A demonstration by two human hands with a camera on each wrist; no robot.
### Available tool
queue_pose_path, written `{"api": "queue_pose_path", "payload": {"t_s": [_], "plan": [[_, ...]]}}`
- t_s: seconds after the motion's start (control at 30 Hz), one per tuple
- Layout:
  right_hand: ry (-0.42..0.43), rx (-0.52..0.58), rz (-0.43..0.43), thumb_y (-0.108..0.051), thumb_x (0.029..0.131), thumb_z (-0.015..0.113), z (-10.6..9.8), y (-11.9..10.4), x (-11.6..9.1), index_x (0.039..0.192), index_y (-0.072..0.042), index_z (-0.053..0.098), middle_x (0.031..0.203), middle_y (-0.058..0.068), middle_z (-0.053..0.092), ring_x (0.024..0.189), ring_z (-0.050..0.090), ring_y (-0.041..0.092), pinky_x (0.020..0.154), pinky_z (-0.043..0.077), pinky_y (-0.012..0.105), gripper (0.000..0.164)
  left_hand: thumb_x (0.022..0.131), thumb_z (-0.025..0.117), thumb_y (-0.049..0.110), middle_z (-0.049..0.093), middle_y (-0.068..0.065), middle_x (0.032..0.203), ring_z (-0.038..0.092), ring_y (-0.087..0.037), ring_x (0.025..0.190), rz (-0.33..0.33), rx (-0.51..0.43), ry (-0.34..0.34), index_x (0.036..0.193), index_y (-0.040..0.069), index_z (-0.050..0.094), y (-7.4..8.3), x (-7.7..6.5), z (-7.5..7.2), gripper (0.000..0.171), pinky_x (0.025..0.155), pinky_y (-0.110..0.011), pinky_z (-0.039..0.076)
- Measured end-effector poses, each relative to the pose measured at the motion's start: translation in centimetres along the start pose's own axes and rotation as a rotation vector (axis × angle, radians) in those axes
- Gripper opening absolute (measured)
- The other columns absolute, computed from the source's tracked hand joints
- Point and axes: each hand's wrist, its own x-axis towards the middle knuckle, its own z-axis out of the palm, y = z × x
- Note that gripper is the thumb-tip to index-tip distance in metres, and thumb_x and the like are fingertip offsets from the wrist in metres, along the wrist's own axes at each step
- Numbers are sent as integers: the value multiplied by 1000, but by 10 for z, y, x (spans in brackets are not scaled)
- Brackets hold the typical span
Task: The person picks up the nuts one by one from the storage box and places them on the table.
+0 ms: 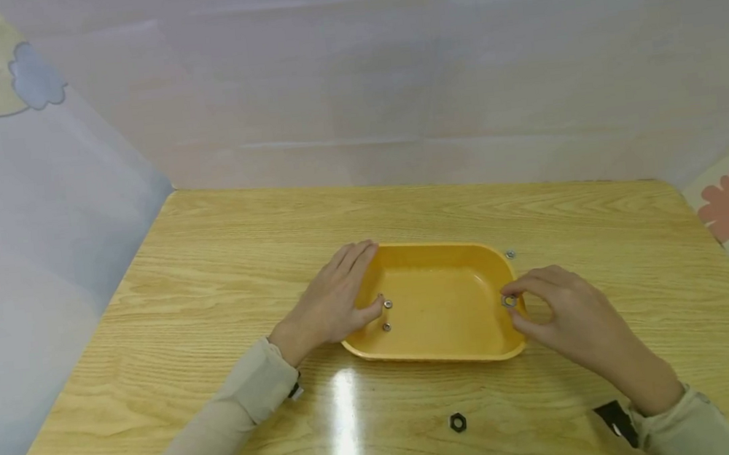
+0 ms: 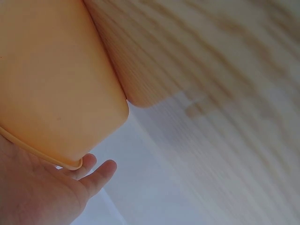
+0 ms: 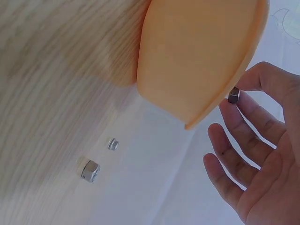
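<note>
A yellow plastic tray sits on the table. My left hand holds its left end, thumb inside over the rim and fingers along the outside; in the left wrist view two fingertips show past the rim. Two small metal nuts lie inside near that thumb, and a further bit beside the thumb tip is partly hidden. Over the right rim, my right hand pinches a hex nut between thumb and index finger. The right wrist view shows this nut edge-on, the other fingers spread loosely.
Just beyond the tray's right far corner lies a small nut. A dark hex nut rests in front of the tray. In the right wrist view, a larger nut and a smaller one stand on the wood-grain table. Pale walls border it.
</note>
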Motion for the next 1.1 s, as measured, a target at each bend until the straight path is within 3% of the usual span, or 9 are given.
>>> {"api": "queue_pose_path", "payload": {"t_s": [0.27,0.57,0.77,0.97,1.1], "plan": [[18,-23,31,-10,62,85,-6,7,-8,95,-13,76,94,1,74,88,66,22,70,57,43,34,96,56,40,26,-11,162,26,-30,150,-2,10,-4,158,6,20,0,0,-1,79,125,-44,23],[5,-34,104,-7,62,86,-13,14,-18,95,-13,75,95,6,74,93,66,28,73,57,51,35,96,57,42,25,-10,163,25,-29,150,-6,10,-5,158,7,19,0,0,0,81,125,-43,24],[8,-52,124,-7,62,86,-14,17,-24,95,-15,75,93,1,73,91,64,25,71,55,47,35,96,57,41,26,-10,162,26,-29,150,-6,9,-4,158,7,20,1,0,-1,80,125,-43,24],[1,-41,153,-5,62,86,-15,21,-30,96,-14,75,96,3,74,93,63,28,71,56,52,37,96,57,40,27,-11,162,27,-29,150,0,3,4,158,6,21,1,0,-1,80,124,-44,26],[-5,-50,171,-6,62,86,-15,25,-34,96,-15,76,95,0,74,92,63,26,72,55,45,36,96,57,41,27,-11,162,27,-30,149,0,4,4,158,6,21,0,0,-1,80,124,-44,26]]}}
